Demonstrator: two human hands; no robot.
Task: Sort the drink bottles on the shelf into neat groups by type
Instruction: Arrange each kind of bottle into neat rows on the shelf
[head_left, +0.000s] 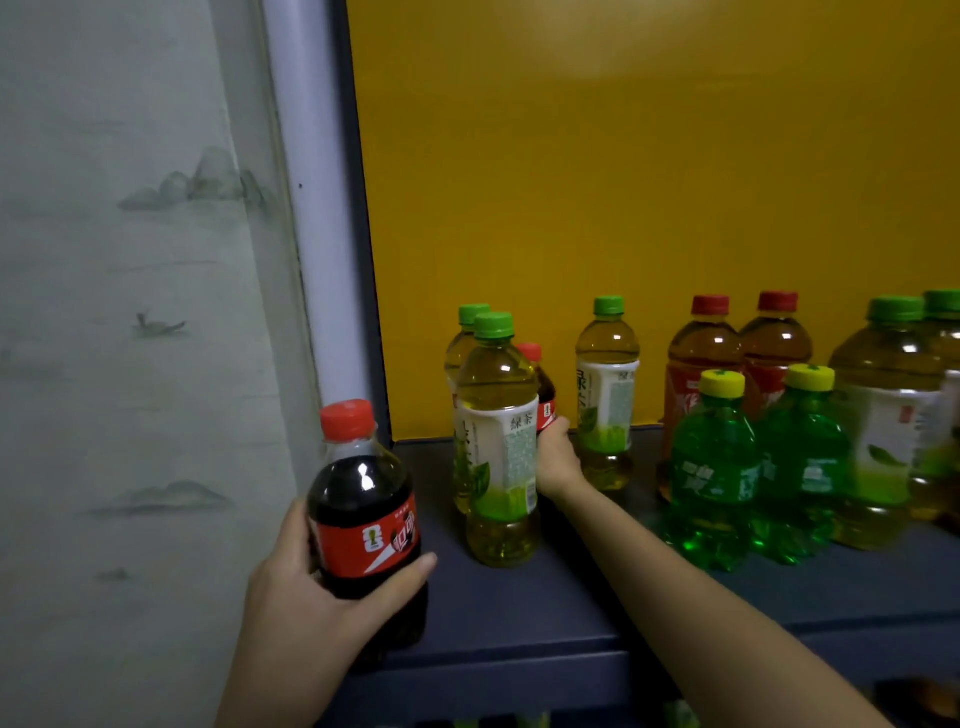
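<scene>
My left hand (301, 587) grips a red-capped cola bottle (363, 499) at the shelf's front left corner. My right hand (558, 460) reaches between the green tea bottles and is wrapped around a second cola bottle (543, 387), mostly hidden behind the front green tea bottle (498, 441). Another green tea bottle (465, 338) stands behind it and a third (608, 389) to the right. Further right stand two red-capped tea bottles (701, 353), two green soda bottles with yellow caps (714, 467) and larger green tea bottles (883, 415).
The dark blue shelf (519, 613) has a yellow back panel (623, 182) and a pale upright post (317, 260) at its left. A painted wall (130, 312) lies left of the shelf. Things on a lower shelf show dimly at the bottom edge.
</scene>
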